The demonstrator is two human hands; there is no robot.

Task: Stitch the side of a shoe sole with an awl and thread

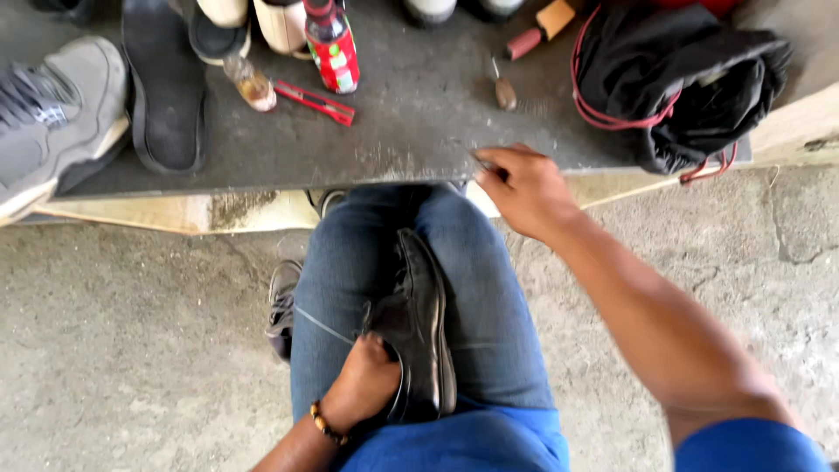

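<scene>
a black shoe [419, 328] lies on the person's lap, wedged between the two thighs in blue jeans, its length running away from the body toward the knees. the left hand [367, 385] is closed around the near end of the shoe, fingers tucked into its opening, a beaded bracelet [325, 426] on the wrist. the right hand [524, 188] is stretched forward, well apart from the shoe, at the front edge of a dark low table [411, 114]; its fingers are pinched narrow around something thin, too small to make out. on the table sit a black insole [166, 87], a red-labelled bottle [333, 44], a red-handled tool [316, 102], a small wooden-handled tool [504, 90] and a black bag with red cord [682, 79]. a grey sneaker [57, 109] rests at the far left end.
</scene>
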